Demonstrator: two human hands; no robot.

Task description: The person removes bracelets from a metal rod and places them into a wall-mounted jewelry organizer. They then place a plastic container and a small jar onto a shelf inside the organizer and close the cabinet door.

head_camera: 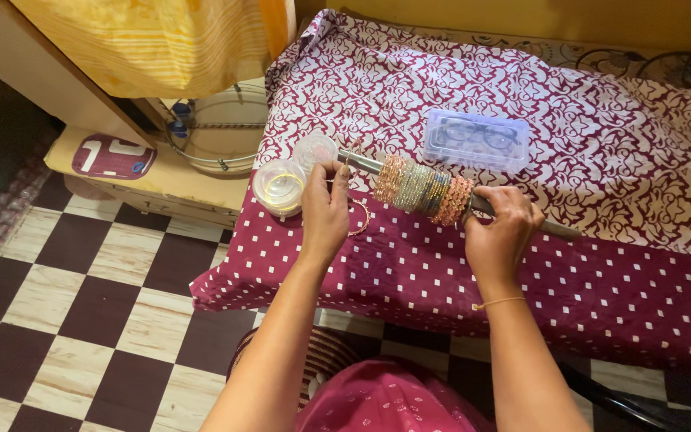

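Note:
A long metal rod carries several bangles in pink, silver and blue, held over a maroon patterned bedsheet. My right hand grips the rod just right of the bangles. My left hand pinches the rod's left end with thumb and fingers. One loose bangle lies on the sheet just under the left hand.
A round clear plastic container and its lid sit at the bed's left edge. A clear box holding spectacles lies behind the rod. A wire basket and low shelf stand left of the bed, above a checkered floor.

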